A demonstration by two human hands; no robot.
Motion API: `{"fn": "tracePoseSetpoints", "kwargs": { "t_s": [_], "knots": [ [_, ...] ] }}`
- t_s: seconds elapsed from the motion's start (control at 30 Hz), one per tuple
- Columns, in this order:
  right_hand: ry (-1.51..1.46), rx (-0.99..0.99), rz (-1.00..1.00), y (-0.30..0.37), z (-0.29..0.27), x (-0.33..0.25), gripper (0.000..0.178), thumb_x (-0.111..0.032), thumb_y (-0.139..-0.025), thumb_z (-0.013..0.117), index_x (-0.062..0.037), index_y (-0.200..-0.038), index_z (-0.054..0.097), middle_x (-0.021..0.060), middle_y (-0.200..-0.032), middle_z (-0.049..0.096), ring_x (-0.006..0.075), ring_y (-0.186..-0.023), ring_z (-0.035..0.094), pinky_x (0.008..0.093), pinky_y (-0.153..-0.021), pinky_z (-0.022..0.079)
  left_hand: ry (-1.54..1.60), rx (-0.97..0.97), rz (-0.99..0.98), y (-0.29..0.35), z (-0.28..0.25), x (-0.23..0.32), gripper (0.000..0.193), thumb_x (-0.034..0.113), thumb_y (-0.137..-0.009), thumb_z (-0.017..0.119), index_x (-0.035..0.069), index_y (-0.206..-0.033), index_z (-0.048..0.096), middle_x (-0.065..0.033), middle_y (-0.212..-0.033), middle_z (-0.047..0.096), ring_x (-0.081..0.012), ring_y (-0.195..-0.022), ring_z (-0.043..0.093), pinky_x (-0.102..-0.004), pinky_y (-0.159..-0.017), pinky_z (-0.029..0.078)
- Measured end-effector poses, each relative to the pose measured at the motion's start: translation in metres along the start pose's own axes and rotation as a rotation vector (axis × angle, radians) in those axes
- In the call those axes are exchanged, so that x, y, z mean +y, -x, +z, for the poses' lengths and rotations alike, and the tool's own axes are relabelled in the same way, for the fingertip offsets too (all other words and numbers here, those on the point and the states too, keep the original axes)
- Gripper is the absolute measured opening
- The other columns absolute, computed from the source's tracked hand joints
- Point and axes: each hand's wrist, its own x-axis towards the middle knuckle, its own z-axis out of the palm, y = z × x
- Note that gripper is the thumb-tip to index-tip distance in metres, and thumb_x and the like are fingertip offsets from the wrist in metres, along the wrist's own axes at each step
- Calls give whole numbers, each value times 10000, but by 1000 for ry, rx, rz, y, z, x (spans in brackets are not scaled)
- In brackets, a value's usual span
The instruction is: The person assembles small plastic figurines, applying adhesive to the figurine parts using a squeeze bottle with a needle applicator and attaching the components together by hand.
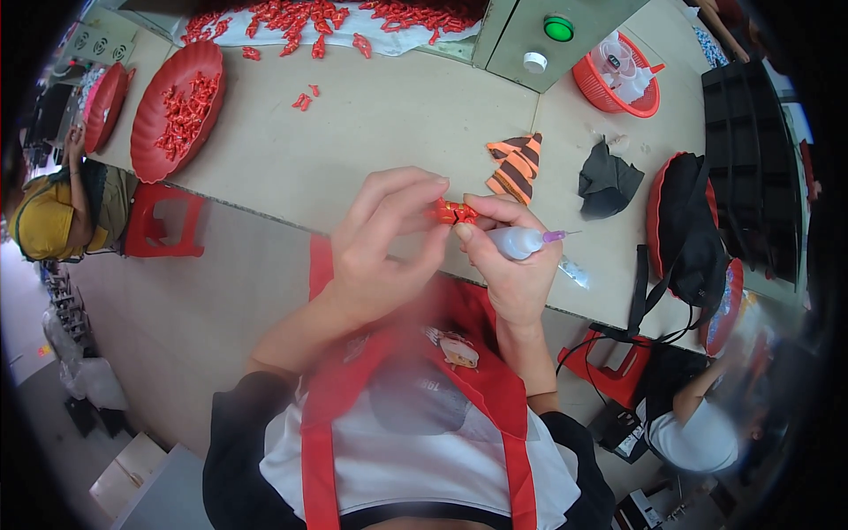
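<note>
A small glossy red moulded piece (455, 213) with gold and dark markings is pinched between the fingertips of both my hands, just past the table's near edge. My left hand (382, 238) grips it from the left with thumb and fingers. From the other side, thumb and forefinger of my right hand (514, 284) close on it too. Tucked in that same hand is a translucent squeeze bottle (515, 242) with a purple needle tip, which points right. Whether the red piece is one part or two joined parts, I cannot tell.
A scalloped red dish (144, 124) of red pieces stands left; more lie on white cloth (389, 34). Striped orange-brown scraps (515, 168), black cloth (609, 181), a red basket (649, 108) and a black bag (693, 247) lie right. Other people sit on both sides.
</note>
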Motion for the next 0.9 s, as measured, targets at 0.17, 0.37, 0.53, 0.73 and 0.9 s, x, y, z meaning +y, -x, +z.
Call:
{"fn": "tracePoseSetpoints", "kwargs": {
  "t_s": [0.17,0.37,0.53,0.73,0.9],
  "knots": [
    [-31,-23,5,-2,-1,-1,197,48,-727,656,7,-918,632,34,-832,621,74,-736,556,203,-640,435,-55,20,65,-2,3,-1,407,-132,-627,626,-15,-1012,568,-123,-1003,535,-199,-813,616,-262,-669,580],
    [-29,-39,26,-4,-2,-1,184,46,-731,656,10,-910,637,38,-832,623,76,-742,560,210,-653,440,-100,20,80,-2,3,-2,404,-124,-613,635,-6,-993,573,-118,-966,550,-201,-782,610,-258,-636,576],
    [-25,-36,33,-4,-3,0,184,41,-731,659,9,-911,638,36,-830,624,75,-740,561,208,-657,441,-101,27,74,-2,4,-3,390,-120,-613,633,-1,-979,577,-112,-965,559,-198,-772,609,-251,-617,566],
    [-21,-41,-6,-3,1,1,189,49,-725,655,2,-908,644,42,-829,622,73,-726,563,206,-643,444,-129,-43,115,8,3,-9,376,-120,-641,611,-4,-997,572,-119,-997,555,-202,-805,610,-261,-681,560],
    [0,-57,-113,-3,3,0,191,49,-719,656,1,-903,644,47,-822,621,68,-713,560,204,-630,444,164,-43,-150,4,-7,-1,381,-81,-700,607,-1,-1069,552,-127,-1116,517,-207,-927,602,-294,-745,538]
  ]
}}
